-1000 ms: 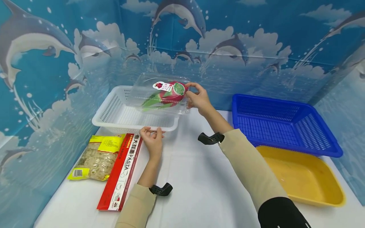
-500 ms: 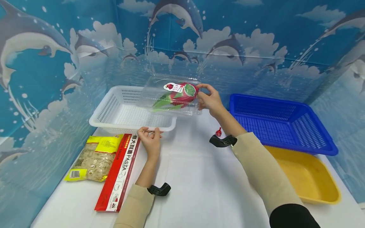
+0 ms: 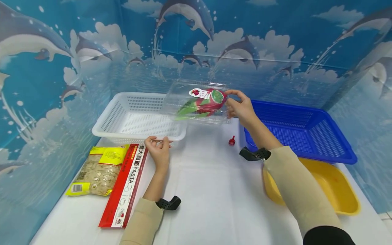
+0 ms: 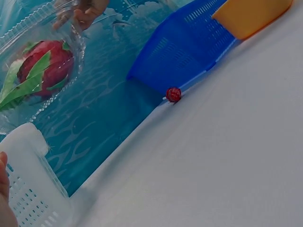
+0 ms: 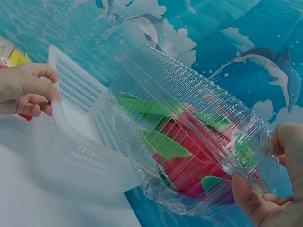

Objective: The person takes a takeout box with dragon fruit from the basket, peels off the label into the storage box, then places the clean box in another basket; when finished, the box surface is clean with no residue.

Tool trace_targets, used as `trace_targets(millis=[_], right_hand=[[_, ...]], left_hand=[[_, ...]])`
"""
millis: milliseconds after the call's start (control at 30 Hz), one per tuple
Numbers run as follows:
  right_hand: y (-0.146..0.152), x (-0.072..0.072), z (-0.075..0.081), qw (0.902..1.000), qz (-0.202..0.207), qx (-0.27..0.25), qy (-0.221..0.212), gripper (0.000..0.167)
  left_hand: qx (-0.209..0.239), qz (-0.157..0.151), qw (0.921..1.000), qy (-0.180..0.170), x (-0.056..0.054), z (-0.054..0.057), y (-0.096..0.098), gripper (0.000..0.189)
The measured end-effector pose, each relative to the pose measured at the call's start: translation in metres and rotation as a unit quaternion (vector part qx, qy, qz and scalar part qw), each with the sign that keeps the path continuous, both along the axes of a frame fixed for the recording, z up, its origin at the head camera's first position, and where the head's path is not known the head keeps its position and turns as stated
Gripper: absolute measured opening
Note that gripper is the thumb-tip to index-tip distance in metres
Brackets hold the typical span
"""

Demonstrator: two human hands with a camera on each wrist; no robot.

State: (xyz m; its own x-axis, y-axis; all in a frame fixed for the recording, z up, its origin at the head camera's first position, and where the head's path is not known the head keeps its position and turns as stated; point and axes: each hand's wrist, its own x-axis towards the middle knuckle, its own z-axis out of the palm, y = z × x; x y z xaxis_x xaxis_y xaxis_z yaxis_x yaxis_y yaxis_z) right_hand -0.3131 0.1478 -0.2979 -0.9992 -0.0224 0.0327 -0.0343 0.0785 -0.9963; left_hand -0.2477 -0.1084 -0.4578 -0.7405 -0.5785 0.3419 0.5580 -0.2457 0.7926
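Note:
My right hand [image 3: 242, 107] pinches the right end of a clear plastic clamshell box [image 3: 180, 95]. Inside lies a red dragon fruit [image 5: 189, 156] with green scales, under a white label. The box is raised, its left end over the right part of a white perforated basket [image 3: 139, 137]. At that basket's front rim, my left hand [image 3: 159, 151] grips the edge between thumb and fingers, as the right wrist view also shows. A small red wrapped lollipop-like piece [image 3: 231, 141] lies on the table below my right hand.
Left of my left forearm lie a red pasta packet [image 3: 125, 187] and a yellow-and-clear bag [image 3: 98, 170] of pale contents. A blue perforated basket [image 3: 324, 136] and a yellow tub [image 3: 346, 190] stand at the right. Dolphin-print curtain [image 3: 171, 51] borders the table [image 3: 208, 197].
My right hand has carried the clamshell box rightward, away from the middle of the white basket. The small red piece has come into view. My left hand stays on the basket rim.

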Motion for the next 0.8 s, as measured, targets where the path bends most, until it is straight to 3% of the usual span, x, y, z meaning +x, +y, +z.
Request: trace_targets(millis=[467,800], right_hand=[[0.035,0.014,-0.003,0.9997,-0.026,0.001,0.001,0.038],[0.050,0.029,-0.008,0.9994,-0.032,0.007,-0.012,0.040]], left_hand=[[0.006,-0.015,0.9998,-0.007,0.001,-0.001,-0.001,0.036],[0.002,-0.001,0.9999,-0.016,0.001,-0.001,0.000,0.036]])
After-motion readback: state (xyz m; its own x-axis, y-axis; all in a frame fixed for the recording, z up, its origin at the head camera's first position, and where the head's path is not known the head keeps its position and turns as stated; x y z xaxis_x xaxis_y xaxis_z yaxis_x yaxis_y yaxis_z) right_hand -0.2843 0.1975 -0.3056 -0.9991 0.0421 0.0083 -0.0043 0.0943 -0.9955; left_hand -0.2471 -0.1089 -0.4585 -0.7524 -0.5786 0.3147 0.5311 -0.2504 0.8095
